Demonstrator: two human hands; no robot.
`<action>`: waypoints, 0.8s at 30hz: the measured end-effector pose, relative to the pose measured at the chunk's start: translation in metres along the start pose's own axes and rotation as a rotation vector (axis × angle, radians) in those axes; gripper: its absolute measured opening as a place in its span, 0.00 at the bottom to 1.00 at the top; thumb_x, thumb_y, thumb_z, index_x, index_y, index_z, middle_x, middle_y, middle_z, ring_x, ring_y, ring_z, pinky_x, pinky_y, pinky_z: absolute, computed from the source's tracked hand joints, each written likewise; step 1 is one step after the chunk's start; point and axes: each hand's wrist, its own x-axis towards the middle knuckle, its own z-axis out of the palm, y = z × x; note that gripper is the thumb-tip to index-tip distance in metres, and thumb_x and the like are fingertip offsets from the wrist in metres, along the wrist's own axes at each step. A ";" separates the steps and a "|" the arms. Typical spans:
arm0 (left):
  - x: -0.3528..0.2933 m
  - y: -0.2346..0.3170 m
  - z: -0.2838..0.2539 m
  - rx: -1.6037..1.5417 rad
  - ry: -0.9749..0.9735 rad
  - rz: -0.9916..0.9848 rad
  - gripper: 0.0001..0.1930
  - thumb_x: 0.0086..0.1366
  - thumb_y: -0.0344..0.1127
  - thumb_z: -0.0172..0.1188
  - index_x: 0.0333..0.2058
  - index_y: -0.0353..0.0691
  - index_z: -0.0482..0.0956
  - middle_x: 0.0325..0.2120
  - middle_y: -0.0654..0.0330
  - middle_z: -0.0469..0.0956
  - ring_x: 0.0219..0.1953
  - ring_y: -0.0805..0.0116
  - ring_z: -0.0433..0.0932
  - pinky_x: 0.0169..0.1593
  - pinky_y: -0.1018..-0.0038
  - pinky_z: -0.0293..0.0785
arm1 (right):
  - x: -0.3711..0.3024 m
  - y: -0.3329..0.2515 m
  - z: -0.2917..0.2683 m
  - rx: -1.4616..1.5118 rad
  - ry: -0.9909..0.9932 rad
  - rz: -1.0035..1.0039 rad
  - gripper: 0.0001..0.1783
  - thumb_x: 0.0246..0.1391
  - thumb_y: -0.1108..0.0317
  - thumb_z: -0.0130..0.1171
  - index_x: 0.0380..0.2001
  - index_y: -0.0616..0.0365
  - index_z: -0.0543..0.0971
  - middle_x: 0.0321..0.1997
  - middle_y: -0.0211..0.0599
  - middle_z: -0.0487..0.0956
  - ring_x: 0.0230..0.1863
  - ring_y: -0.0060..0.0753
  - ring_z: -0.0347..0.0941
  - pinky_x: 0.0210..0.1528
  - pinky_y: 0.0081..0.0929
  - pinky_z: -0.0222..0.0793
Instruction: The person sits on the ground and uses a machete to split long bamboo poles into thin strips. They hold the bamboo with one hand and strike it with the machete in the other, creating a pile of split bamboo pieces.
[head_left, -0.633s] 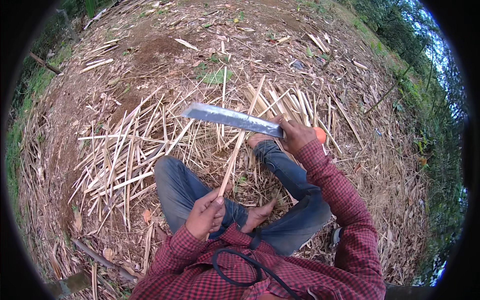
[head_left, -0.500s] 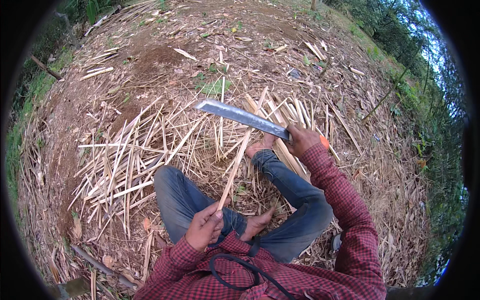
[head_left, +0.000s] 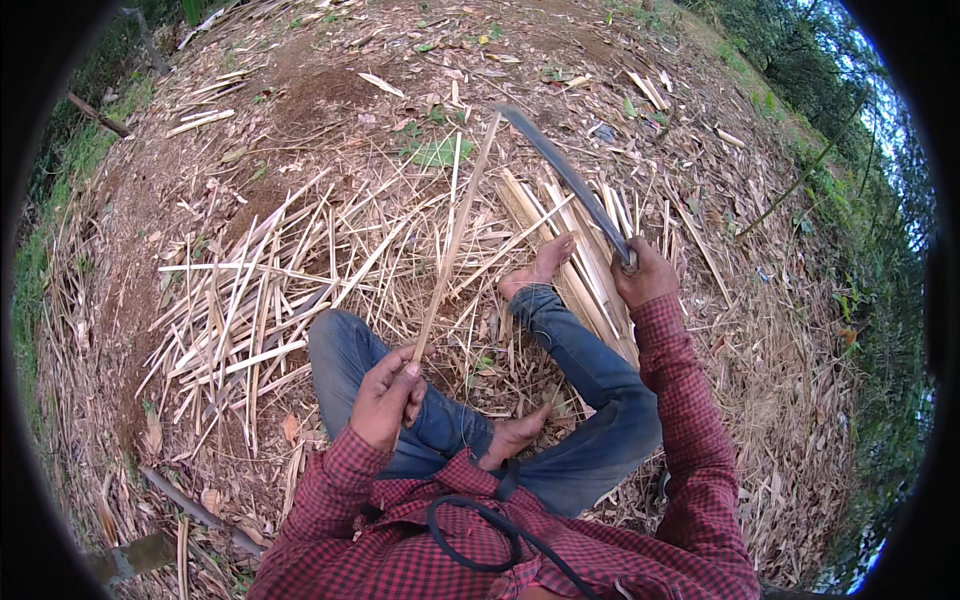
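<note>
My left hand (head_left: 388, 398) is closed round the lower end of a long, thin, pale wooden strip (head_left: 456, 237), which rises away from me with a slight tilt to the right. In my right hand (head_left: 642, 275) is the handle of a machete (head_left: 570, 180), mostly hidden by the fingers. Its long grey blade slants up and to the left. The blade's far end meets or overlaps the strip's top; whether they touch I cannot tell. Beneath the right hand, beside my bare foot (head_left: 552, 258), lies a bundle of wider split pieces (head_left: 588, 285).
A loose heap of pale strips (head_left: 245, 310) spreads over the ground left of my bent knee (head_left: 340, 350). A dark stick (head_left: 195, 508) lies at the lower left. Dry leaves and chips litter the earth, with a green leaf (head_left: 440, 152) ahead and bushes (head_left: 800, 70) at the far right.
The machete has swung from lying nearly across to pointing up and away, its tip now farther right. The strip stands higher in view, and my left hand has shifted up and left.
</note>
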 end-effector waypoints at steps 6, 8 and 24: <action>0.007 0.009 0.017 -0.053 -0.039 -0.035 0.16 0.67 0.35 0.47 0.52 0.37 0.66 0.18 0.69 0.63 0.12 0.85 0.56 0.15 0.87 0.52 | -0.060 -0.053 0.000 0.036 -0.164 -0.518 0.22 0.30 0.68 0.68 0.33 0.53 0.70 0.26 0.33 0.71 0.29 0.37 0.73 0.31 0.33 0.68; 0.007 0.006 0.015 -0.070 -0.039 -0.063 0.17 0.67 0.34 0.47 0.52 0.37 0.65 0.18 0.69 0.63 0.12 0.85 0.56 0.14 0.87 0.51 | -0.067 -0.063 0.009 0.042 -0.159 -0.649 0.24 0.27 0.69 0.68 0.32 0.54 0.70 0.27 0.33 0.71 0.30 0.38 0.73 0.32 0.35 0.68; -0.017 -0.015 0.005 -0.103 0.006 -0.048 0.21 0.64 0.33 0.52 0.56 0.38 0.65 0.18 0.66 0.65 0.13 0.84 0.57 0.15 0.86 0.52 | -0.021 -0.040 0.015 -0.028 -0.042 -0.451 0.18 0.36 0.66 0.64 0.32 0.54 0.70 0.27 0.34 0.73 0.28 0.39 0.74 0.29 0.34 0.70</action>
